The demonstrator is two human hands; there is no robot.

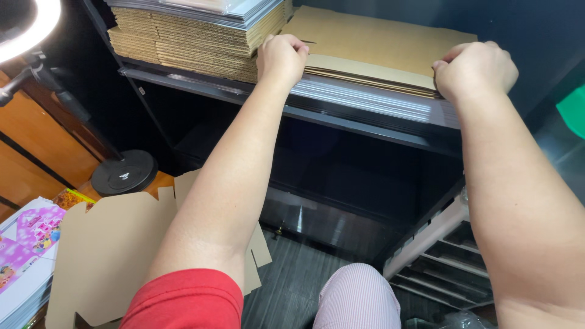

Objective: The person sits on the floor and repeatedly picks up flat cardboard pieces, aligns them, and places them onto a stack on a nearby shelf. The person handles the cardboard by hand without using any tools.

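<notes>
A flat brown cardboard sheet [378,42] lies on top of a stack of flat sheets on a dark shelf [365,116]. My left hand [281,56] grips the sheet's near left edge with curled fingers. Over at the near right corner of the same sheet, my right hand [475,68] is closed on the edge. Both arms reach up and forward from below. Under the sheet lies a pile of thin grey and clear flat items [378,100].
A tall stack of corrugated cardboard [189,36] sits left on the shelf. A die-cut flat cardboard blank [109,250] lies lower left beside colourful printed boxes [27,244]. A ring light [24,24] on a round-based stand [124,172] is at left. A white rack [439,250] stands lower right.
</notes>
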